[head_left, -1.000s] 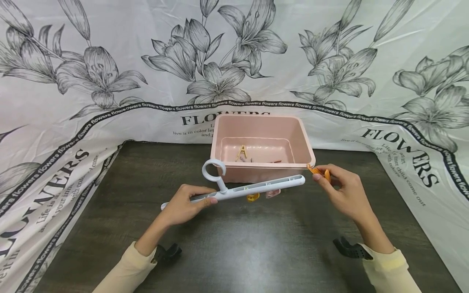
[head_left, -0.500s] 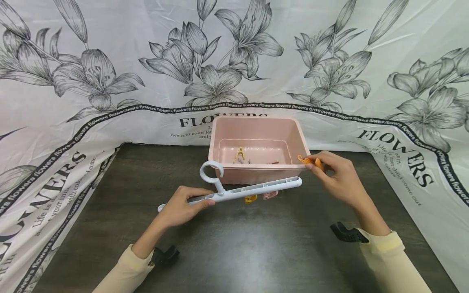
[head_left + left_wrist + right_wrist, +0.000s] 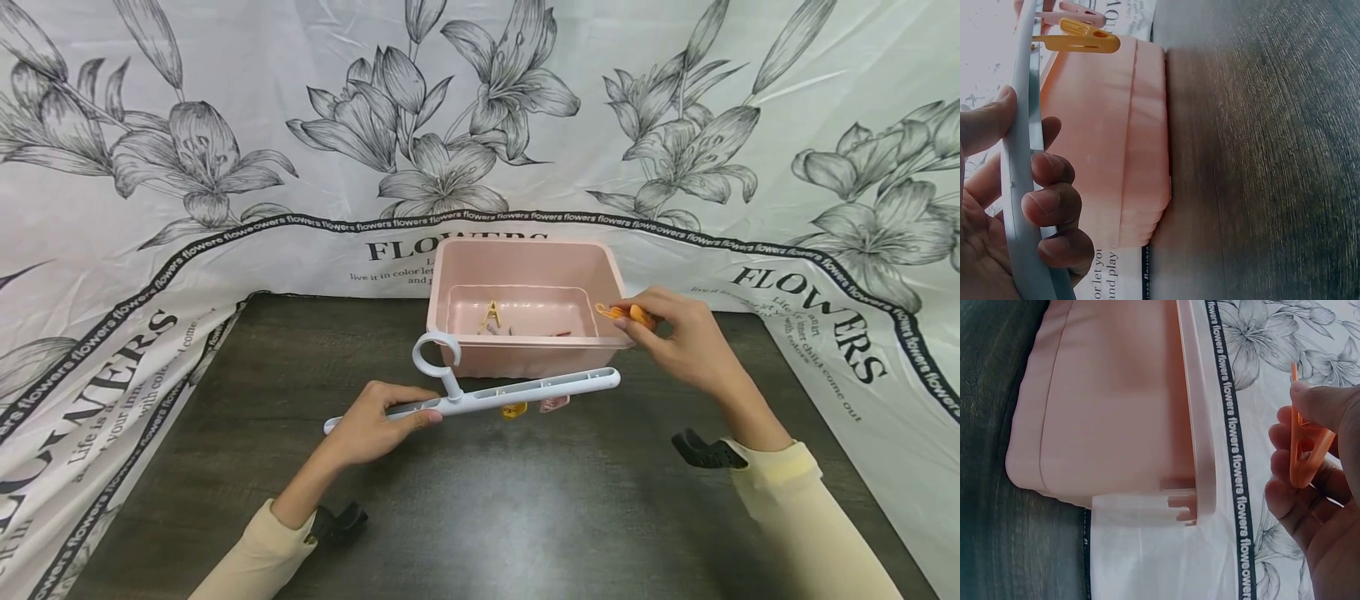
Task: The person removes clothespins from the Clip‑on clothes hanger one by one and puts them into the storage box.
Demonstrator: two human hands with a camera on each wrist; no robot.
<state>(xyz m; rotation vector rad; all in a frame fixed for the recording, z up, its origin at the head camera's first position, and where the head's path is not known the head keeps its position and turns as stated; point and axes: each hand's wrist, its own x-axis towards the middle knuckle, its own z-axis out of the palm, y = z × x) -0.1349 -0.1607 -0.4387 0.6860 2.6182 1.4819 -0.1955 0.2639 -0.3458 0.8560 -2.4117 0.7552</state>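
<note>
My left hand (image 3: 382, 421) grips a pale blue clothes hanger (image 3: 525, 390) near its middle, its hook (image 3: 429, 354) upward. From the hanger's right half hang a yellow clothespin (image 3: 1088, 39) and a pink clothespin (image 3: 1079, 12), both clear in the left wrist view. My right hand (image 3: 678, 337) holds an orange clothespin (image 3: 1304, 447) between thumb and fingers, above the front right rim of the pink bin (image 3: 525, 357). Inside the bin lie a gold-yellow clothespin (image 3: 491, 315) and a few small pieces partly hidden by the front wall.
The bin stands at the back of a dark wooden table (image 3: 487, 508). Behind it and along the sides hangs a white cloth (image 3: 262, 100) printed with grey flowers and lettering. Each wrist wears a black strap (image 3: 705, 450).
My right hand has moved left and slightly up with the orange clothespin, from beside the bin's right corner to over its rim. The left hand and hanger have hardly moved.
</note>
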